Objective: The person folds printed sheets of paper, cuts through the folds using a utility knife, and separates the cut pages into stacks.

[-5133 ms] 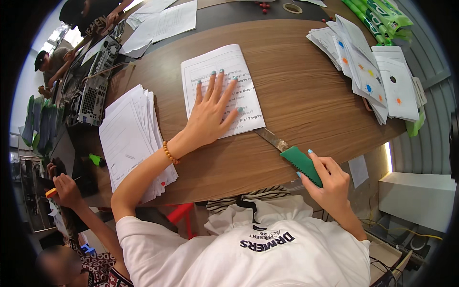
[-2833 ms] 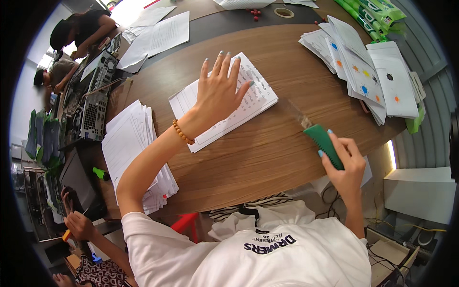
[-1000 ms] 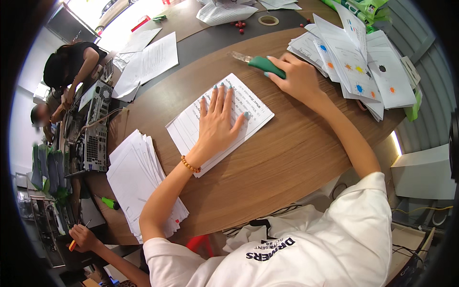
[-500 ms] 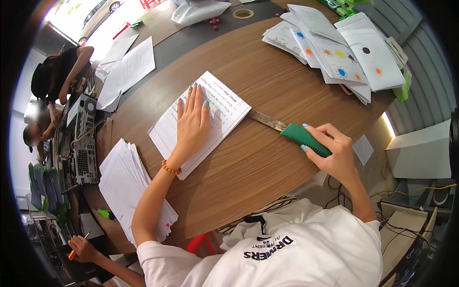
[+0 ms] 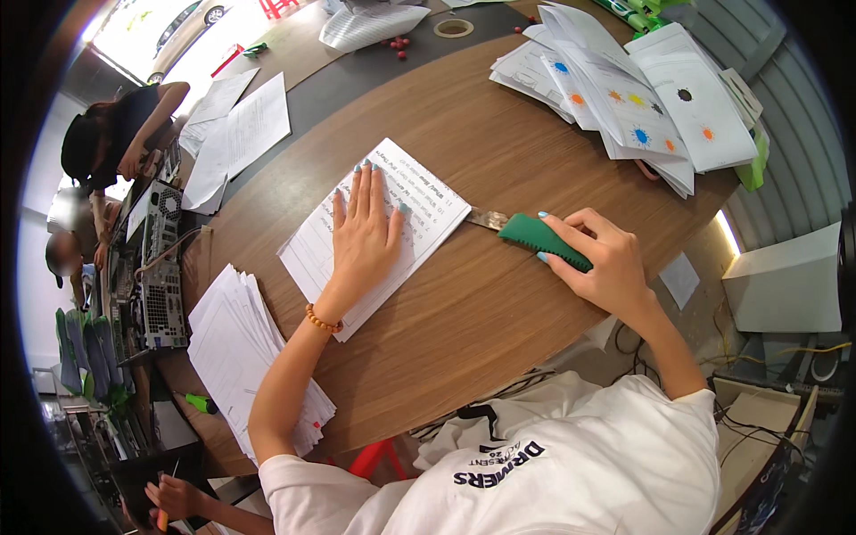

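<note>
My left hand (image 5: 366, 232) lies flat on a folded white printed sheet (image 5: 312, 250) on the wooden table (image 5: 446, 321), fingers stretched out. My right hand (image 5: 593, 259) grips the green ridged handle (image 5: 530, 232) of a knife. Its stained metal blade (image 5: 484, 217) reaches to the sheet's right corner, where the tip is hidden, apparently under the paper.
A loose paper stack (image 5: 241, 357) lies at near left. Papers with coloured splats (image 5: 633, 116) and green packs (image 5: 624, 13) sit at far right. A tape roll (image 5: 453, 28) is at the back. Computer cases (image 5: 160, 267) line the left, where other people (image 5: 107, 134) are busy.
My right hand, higher by the papers a second ago, came down to the sheet's right corner and has since pushed the blade leftward, further under it. The sheet was turned earlier.
</note>
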Tool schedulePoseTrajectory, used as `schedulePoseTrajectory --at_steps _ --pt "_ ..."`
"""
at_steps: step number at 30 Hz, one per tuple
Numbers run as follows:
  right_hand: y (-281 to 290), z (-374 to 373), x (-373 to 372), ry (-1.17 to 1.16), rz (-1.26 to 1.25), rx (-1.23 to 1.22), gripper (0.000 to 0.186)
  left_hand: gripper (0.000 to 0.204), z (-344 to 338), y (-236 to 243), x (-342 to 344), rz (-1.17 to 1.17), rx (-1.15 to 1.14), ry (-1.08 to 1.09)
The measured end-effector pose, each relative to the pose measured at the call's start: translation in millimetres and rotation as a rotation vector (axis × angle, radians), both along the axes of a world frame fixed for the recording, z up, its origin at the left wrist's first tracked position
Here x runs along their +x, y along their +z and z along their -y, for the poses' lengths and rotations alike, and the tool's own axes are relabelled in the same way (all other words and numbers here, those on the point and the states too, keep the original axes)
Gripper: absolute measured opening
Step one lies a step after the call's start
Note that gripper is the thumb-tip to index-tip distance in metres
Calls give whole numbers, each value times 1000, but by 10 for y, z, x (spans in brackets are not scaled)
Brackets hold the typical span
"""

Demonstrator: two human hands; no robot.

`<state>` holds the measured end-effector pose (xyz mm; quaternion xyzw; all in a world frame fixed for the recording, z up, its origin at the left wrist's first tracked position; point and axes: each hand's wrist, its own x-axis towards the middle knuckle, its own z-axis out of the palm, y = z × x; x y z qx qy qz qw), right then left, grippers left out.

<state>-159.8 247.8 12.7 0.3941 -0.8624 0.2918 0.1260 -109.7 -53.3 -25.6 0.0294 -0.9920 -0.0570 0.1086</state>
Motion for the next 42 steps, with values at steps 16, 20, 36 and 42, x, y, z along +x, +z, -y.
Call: schedulePoseTrajectory --at_steps 16,20,36,42 --pt "-148 1281 -1313 85 -201 35 36 57 -91 24 -14 41 4 28" --pt "-115 1248 -1133 95 -358 -91 41 59 -56 12 -4 10 91 34" --pt "66 1361 -836 101 1031 72 34 61 -70 -47 -36 -163 333 58" --pt "142 1482 -746 7 893 -51 52 61 -1 -19 -33 -272 448 61"
